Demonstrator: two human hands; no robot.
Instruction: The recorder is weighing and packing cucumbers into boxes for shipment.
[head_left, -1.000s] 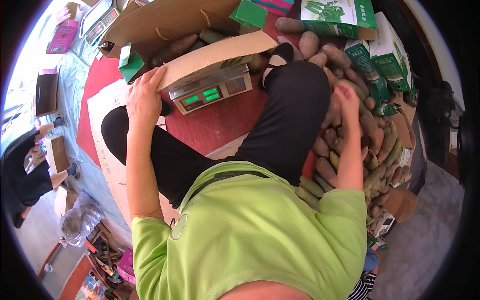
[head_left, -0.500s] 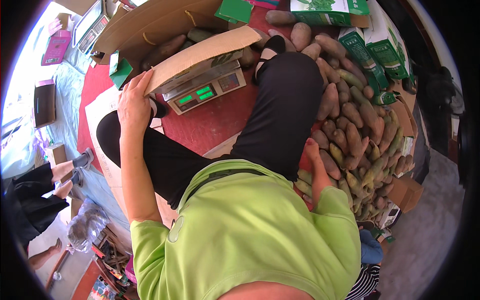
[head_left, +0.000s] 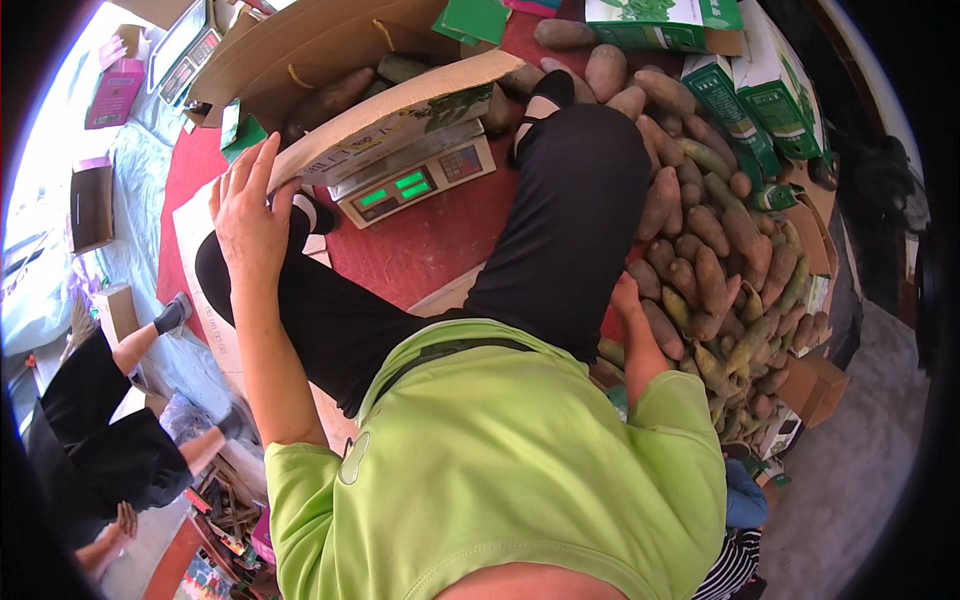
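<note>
Since a second ago, the right hand (head_left: 628, 296) has dropped from the upper part of the sweet potato pile (head_left: 712, 262) to its lower edge, close beside the person's right knee. It now rests against the sweet potatoes there, mostly hidden behind the black trouser leg, so whether its fingers are spread or closed cannot be told.

The left hand (head_left: 247, 212) lies on the left knee, palm down, fingers stretched out and slightly spread, the fingertips reaching the edge of a cardboard box (head_left: 385, 120). That box sits on top of a grey weighing scale (head_left: 415, 180) with a lit green display, on a red mat (head_left: 430, 245) between the person's knees.

Green and white cartons (head_left: 735, 85) are stacked behind the pile. A second person in black sits at the far left (head_left: 95, 420).
</note>
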